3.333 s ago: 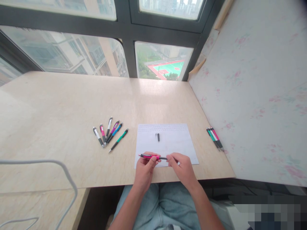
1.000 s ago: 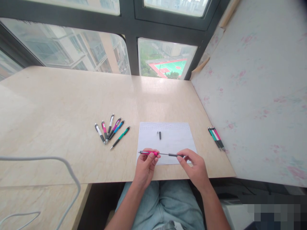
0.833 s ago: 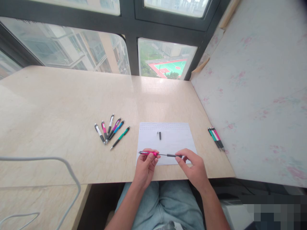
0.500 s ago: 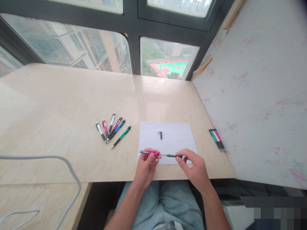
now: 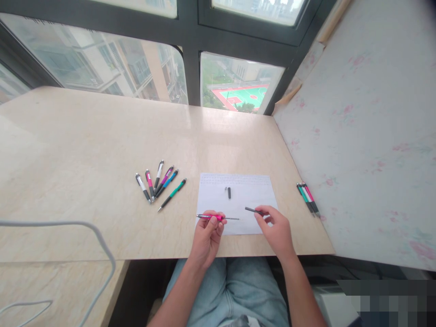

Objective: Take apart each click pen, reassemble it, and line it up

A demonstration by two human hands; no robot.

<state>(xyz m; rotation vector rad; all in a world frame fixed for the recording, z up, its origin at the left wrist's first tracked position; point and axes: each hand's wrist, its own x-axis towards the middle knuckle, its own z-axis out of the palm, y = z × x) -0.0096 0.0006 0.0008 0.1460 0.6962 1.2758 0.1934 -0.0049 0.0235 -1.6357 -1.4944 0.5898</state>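
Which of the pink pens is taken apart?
The pink pen in the left hand: its refill sticks out bare, while the left group's pink pen and the right group's pink pen look whole.

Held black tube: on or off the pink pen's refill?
Off. The black tube is held apart from the refill, which sticks out uncovered from the pink pen barrel.

Pale desk (image 5: pixel 102 141) runs up to a dark window frame (image 5: pixel 192 68). Panes (image 5: pixel 257 10) look down on buildings (image 5: pixel 112 63) at left, a green-and-red court (image 5: pixel 245 95) at right. Right wall (image 5: pixel 371 150): white, faded pink flowers, tan edging (image 5: pixel 289 96) curling near the frame. Daylight, soft glare on the desk's far side.
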